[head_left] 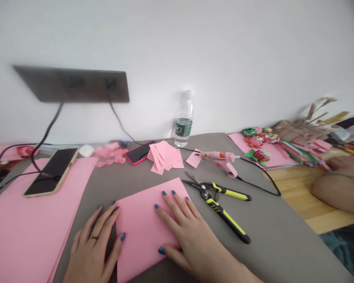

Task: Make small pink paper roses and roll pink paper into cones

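Observation:
A pink sheet of paper [141, 228] lies on the grey table in front of me. My right hand [185, 228] rests flat on its right part, fingers spread. At the sheet's left edge is my left hand [96, 239], fingers stretched out and thumb apart, its fingertips by the paper's border. Just right of the sheet lie wire strippers [221, 204] with yellow and black handles, their jaws apart. Beyond the sheet are a pile of small pink paper squares [165, 156] and a pink hot glue gun [220, 159] on its side.
Large pink sheets [26, 228] with a phone [53, 171] on them lie at left. A water bottle [183, 122] stands by the wall. Paper flowers [258, 145] are at right, near another person's arm [339, 188]. Cables run from a wall socket panel [85, 84].

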`<state>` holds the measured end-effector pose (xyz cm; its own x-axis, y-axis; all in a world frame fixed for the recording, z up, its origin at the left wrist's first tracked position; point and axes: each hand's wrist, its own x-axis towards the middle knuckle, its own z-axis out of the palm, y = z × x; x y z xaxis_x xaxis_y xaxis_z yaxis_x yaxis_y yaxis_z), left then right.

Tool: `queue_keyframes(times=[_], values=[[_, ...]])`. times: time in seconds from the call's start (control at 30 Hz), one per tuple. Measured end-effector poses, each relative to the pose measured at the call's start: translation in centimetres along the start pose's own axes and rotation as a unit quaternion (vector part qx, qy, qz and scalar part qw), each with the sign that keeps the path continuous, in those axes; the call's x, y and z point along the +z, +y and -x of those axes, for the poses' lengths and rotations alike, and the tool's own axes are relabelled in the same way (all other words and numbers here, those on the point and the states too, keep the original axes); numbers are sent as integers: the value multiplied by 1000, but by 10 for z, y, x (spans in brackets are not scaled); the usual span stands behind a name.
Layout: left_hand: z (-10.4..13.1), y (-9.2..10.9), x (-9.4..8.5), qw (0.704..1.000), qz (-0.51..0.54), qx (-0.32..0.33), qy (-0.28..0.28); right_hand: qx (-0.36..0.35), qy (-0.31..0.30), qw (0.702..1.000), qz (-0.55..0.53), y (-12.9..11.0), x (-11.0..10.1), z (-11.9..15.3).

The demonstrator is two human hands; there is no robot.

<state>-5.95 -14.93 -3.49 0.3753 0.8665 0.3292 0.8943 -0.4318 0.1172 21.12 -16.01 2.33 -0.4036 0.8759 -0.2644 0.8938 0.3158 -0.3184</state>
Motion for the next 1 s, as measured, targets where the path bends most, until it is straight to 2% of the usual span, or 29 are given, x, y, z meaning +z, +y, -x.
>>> queue_keyframes(times=[0.17, 0.67, 0.87, 1.0], values=[[-1, -2, 1, 1000, 4, -1, -2, 5, -22, 999, -23, -1, -6, -1], [0, -2, 2, 1000, 12, -1, -2, -3, -16, 999, -38, 4, -9, -1], [-3, -3, -2, 1000, -5, 18, -7, -15, 2, 1000, -22, 6, 2, 0], [-19, 3, -11, 999, -20, 45, -23, -34, 29, 999, -3, 10, 13, 0]])
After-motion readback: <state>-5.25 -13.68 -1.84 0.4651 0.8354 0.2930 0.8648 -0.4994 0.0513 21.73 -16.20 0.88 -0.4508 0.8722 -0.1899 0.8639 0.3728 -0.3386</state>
